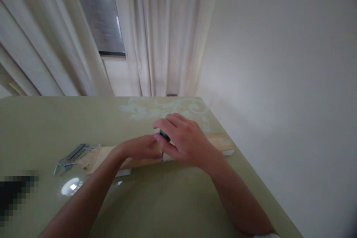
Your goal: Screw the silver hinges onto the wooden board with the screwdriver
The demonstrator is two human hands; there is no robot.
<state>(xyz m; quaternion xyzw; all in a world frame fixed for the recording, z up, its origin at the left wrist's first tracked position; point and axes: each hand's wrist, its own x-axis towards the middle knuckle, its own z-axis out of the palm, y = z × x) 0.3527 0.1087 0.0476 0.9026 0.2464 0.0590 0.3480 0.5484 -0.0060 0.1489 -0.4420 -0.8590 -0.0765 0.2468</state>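
Note:
A long pale wooden board (220, 142) lies across a glossy green table (36, 126). My right hand (185, 141) is wrapped round a green-handled screwdriver (164, 135), whose metal tip points down at the board's near edge. My left hand (141, 148) rests on the board just left of the tip, fingers curled close to the shaft. What those fingers pinch, if anything, is hidden.
A metal bracket with some loose screws (73, 155) lies on the table at the board's left end. A blurred dark patch (13, 193) sits at the lower left. Curtains (158, 33) and a window stand behind the table; its right edge runs near a plain wall.

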